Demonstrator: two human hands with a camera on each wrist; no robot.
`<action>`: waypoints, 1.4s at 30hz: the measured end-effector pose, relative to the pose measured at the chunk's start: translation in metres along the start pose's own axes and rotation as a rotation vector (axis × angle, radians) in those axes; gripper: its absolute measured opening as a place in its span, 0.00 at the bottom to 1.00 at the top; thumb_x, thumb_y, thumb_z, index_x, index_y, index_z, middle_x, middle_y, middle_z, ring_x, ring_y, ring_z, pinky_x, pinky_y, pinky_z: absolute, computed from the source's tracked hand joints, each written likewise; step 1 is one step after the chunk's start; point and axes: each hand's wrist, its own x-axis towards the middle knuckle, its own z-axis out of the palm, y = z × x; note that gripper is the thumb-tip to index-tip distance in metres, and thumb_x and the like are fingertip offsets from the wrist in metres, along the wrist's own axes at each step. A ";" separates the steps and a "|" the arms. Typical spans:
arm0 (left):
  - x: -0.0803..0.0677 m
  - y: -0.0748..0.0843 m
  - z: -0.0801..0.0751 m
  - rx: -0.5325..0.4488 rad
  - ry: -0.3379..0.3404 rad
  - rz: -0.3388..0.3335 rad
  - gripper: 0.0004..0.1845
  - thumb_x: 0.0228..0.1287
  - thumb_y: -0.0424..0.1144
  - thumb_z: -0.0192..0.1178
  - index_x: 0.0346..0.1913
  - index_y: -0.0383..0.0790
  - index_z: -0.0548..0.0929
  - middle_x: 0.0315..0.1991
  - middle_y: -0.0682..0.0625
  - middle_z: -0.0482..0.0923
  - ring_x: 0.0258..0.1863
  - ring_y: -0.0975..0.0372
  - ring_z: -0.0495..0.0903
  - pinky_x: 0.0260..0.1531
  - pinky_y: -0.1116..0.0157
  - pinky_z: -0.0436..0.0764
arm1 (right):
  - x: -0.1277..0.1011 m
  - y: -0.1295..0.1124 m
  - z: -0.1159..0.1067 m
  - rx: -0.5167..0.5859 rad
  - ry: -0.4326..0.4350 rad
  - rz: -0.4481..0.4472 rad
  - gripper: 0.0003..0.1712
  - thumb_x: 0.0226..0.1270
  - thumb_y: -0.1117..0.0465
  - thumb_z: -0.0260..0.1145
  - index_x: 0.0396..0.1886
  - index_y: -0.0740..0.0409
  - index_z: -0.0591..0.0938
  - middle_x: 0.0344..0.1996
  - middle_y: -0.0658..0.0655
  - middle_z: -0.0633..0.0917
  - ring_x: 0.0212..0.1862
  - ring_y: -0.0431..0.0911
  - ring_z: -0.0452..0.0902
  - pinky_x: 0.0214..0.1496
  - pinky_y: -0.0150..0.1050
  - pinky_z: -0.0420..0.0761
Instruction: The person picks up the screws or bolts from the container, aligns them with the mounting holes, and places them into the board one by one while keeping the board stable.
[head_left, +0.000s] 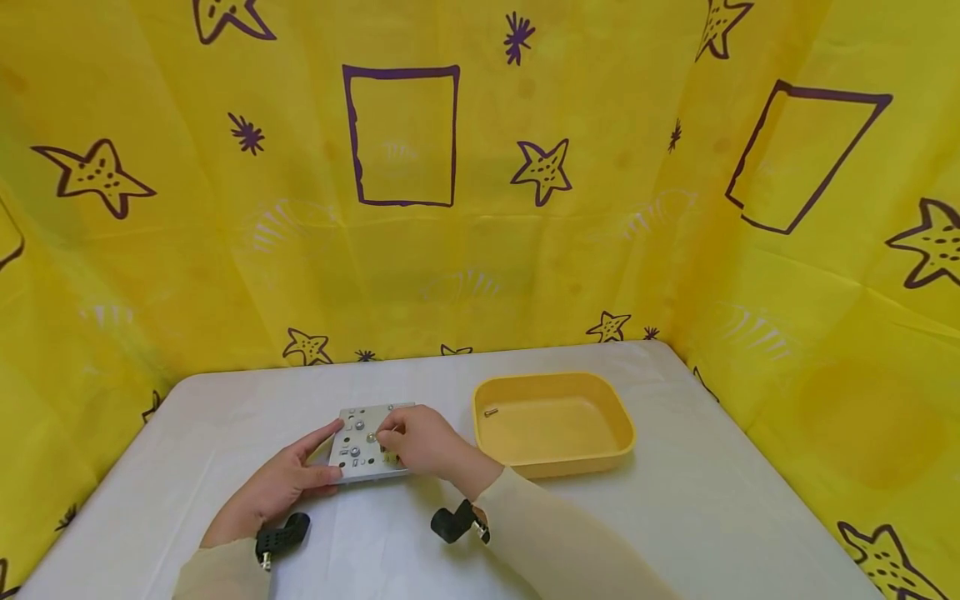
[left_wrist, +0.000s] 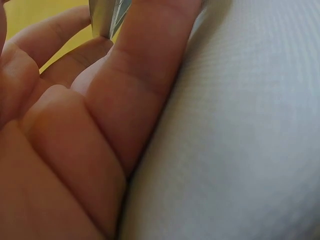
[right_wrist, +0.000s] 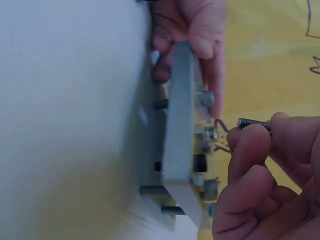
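A silver metal plate (head_left: 382,474) with holes and several bolts set in it is at the middle left of the table. My left hand (head_left: 281,477) grips its left edge between thumb and fingers; in the left wrist view only a corner of the plate (left_wrist: 102,17) shows past the fingers. My right hand (head_left: 431,443) is over the plate's right part and hides some of it. In the right wrist view it pinches a small threaded bolt (right_wrist: 253,123), apart from the plate. Bolt shanks (right_wrist: 155,190) stick out of the plate's underside.
Right of the plate stands a yellow plastic tray (head_left: 577,460) with one loose bolt (head_left: 491,412) near its left wall. The table (head_left: 712,517) has a white cover. Yellow patterned curtain (head_left: 487,250) closes off the back and sides.
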 end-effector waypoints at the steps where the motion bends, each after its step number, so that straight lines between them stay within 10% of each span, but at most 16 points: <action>1: 0.000 0.000 0.000 0.004 0.001 0.001 0.50 0.56 0.35 0.74 0.79 0.50 0.58 0.75 0.32 0.50 0.48 0.51 0.79 0.44 0.59 0.83 | 0.001 0.000 0.003 -0.028 -0.001 -0.008 0.07 0.73 0.54 0.64 0.42 0.46 0.88 0.27 0.45 0.79 0.26 0.41 0.73 0.28 0.33 0.74; 25: 0.001 -0.001 -0.002 -0.034 -0.015 0.009 0.49 0.58 0.35 0.73 0.79 0.52 0.58 0.77 0.34 0.47 0.48 0.51 0.78 0.45 0.60 0.83 | 0.004 -0.005 0.018 -0.149 -0.021 -0.055 0.08 0.74 0.57 0.64 0.45 0.51 0.88 0.29 0.40 0.80 0.24 0.36 0.75 0.33 0.29 0.75; 36: 0.002 0.000 -0.003 -0.034 -0.028 0.013 0.50 0.57 0.34 0.73 0.79 0.50 0.58 0.77 0.34 0.44 0.48 0.52 0.78 0.44 0.60 0.84 | 0.005 -0.003 0.019 -0.258 -0.017 -0.100 0.09 0.73 0.57 0.65 0.47 0.47 0.89 0.35 0.38 0.82 0.40 0.36 0.72 0.45 0.29 0.74; 42: 0.001 0.000 -0.001 -0.026 -0.014 0.001 0.49 0.57 0.35 0.73 0.79 0.51 0.58 0.76 0.34 0.48 0.48 0.51 0.79 0.45 0.60 0.83 | -0.001 -0.001 0.016 -0.074 0.005 -0.062 0.08 0.72 0.58 0.65 0.46 0.48 0.88 0.34 0.40 0.81 0.32 0.37 0.75 0.36 0.31 0.76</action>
